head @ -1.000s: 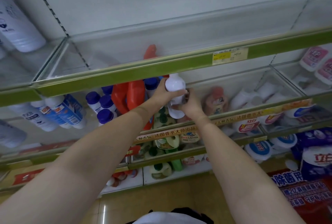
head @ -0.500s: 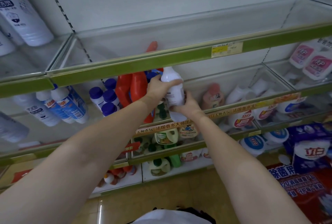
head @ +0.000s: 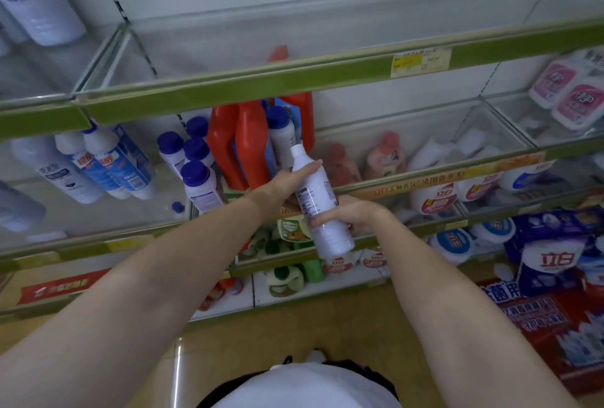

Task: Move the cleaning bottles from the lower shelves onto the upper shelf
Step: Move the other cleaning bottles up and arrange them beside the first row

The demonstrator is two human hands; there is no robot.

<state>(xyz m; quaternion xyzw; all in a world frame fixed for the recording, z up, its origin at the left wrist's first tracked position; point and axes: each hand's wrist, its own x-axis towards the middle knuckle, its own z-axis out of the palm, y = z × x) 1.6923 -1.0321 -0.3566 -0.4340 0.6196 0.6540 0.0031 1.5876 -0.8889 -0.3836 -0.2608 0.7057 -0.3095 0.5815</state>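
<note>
Pulled clear of the lower shelf [head: 425, 175] since a second ago, and drawn out toward the body: the white bottle [head: 318, 201], then seen cap-on among the stock, now shown along its full length, cap toward 11 o'clock and base toward 5 o'clock. Left hand [head: 287, 178] shifted from over the cap to the neck and shoulder, gripping there. Right hand [head: 351, 216] moved from behind the bottle to its lower body, fingers wrapped round from the 3 o'clock side. Both arms lower in view than before.

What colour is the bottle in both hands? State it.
White bottle, white cap, small printed label; head view.
</note>
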